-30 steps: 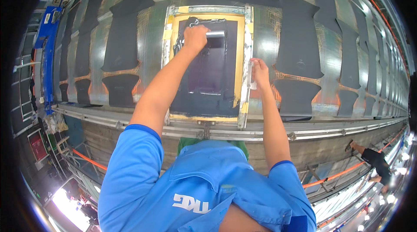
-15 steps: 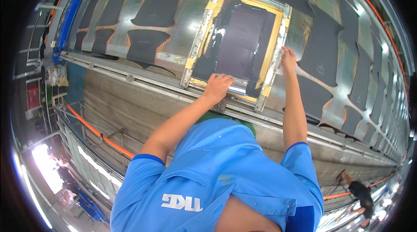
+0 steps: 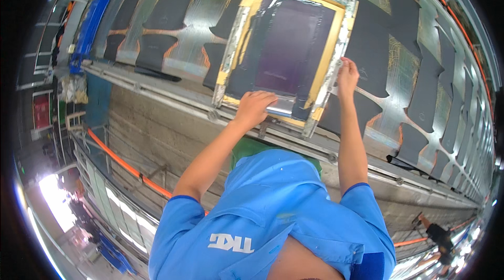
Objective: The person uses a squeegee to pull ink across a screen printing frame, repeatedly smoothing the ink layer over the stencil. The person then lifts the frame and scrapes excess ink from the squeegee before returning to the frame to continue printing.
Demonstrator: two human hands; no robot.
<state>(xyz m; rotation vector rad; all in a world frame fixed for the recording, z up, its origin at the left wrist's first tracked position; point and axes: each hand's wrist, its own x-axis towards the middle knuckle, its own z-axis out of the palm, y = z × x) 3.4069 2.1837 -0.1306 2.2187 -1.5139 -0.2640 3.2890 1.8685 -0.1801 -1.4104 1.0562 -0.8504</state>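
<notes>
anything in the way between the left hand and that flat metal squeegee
Nothing visible: the left hand is directly on one end of the squeegee, near the body-side end of the yellow-edged frame.

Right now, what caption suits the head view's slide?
Left hand holds a metal scraper low on the dark screen; right hand at the right side of the frame.

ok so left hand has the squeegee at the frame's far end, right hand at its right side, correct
Not the far end: the head view shows the left hand with the squeegee at the near end of the frame, and right hand at its right side.
</notes>
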